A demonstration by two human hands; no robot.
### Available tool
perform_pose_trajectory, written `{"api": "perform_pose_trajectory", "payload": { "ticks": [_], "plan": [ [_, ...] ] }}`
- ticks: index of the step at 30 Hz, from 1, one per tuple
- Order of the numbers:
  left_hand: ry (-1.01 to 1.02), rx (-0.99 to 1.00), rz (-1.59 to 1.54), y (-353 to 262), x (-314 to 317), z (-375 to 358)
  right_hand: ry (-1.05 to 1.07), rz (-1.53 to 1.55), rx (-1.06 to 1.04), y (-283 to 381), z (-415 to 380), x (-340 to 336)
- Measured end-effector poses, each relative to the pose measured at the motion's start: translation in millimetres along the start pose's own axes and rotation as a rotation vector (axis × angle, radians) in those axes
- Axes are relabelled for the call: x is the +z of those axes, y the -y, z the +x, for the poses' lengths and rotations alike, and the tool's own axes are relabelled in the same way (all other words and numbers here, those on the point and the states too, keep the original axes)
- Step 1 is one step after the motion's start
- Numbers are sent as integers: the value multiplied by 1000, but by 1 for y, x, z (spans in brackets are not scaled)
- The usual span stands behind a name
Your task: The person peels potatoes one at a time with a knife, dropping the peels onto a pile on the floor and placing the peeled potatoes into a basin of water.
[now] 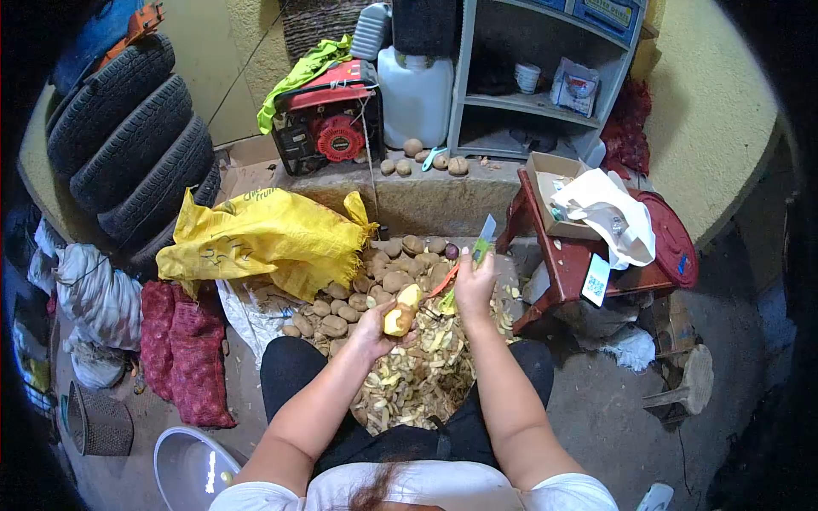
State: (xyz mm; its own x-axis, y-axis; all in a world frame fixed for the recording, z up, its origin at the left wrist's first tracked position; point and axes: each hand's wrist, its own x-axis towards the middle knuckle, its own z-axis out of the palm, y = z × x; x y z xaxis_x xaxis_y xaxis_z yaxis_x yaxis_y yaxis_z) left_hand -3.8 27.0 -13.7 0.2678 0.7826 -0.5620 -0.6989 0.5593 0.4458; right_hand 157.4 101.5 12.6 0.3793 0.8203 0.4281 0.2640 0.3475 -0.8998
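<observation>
My left hand [381,332] is closed around a partly peeled potato [410,298], pale yellow with a brown patch of skin. To its right, my right hand [474,285] grips a knife [485,237] with a green part below its pale blade, which points up. An orange tool [444,279] lies or hangs between the two hands; whether my right hand also holds it is unclear. Beneath the hands is a heap of peelings [417,375] between my knees. Unpeeled potatoes [334,325] lie behind and to the left of it.
A yellow sack [264,243] is at the left, near red net bags of onions [198,366]. A grey basin [183,464] stands at lower left. At the right is a red stool [558,264] with a box and phone. A generator [328,119] and shelf [532,104] stand behind.
</observation>
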Motion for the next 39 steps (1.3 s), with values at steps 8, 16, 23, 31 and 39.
{"api": "perform_pose_trajectory", "payload": {
  "ticks": [8,16,23,31,39],
  "plan": [
    [-78,119,60,-3,0,2,87,-30,107,4,4,-3],
    [-184,170,153,20,20,-1,215,-2,36,36,-18,6],
    [-211,154,153,25,21,2,192,-115,-63,21,-21,13],
    [-238,147,240,27,22,-2,155,-208,1,10,-20,17],
    [-246,174,262,35,9,7,16,-318,-189,10,-22,18]
  ]
}}
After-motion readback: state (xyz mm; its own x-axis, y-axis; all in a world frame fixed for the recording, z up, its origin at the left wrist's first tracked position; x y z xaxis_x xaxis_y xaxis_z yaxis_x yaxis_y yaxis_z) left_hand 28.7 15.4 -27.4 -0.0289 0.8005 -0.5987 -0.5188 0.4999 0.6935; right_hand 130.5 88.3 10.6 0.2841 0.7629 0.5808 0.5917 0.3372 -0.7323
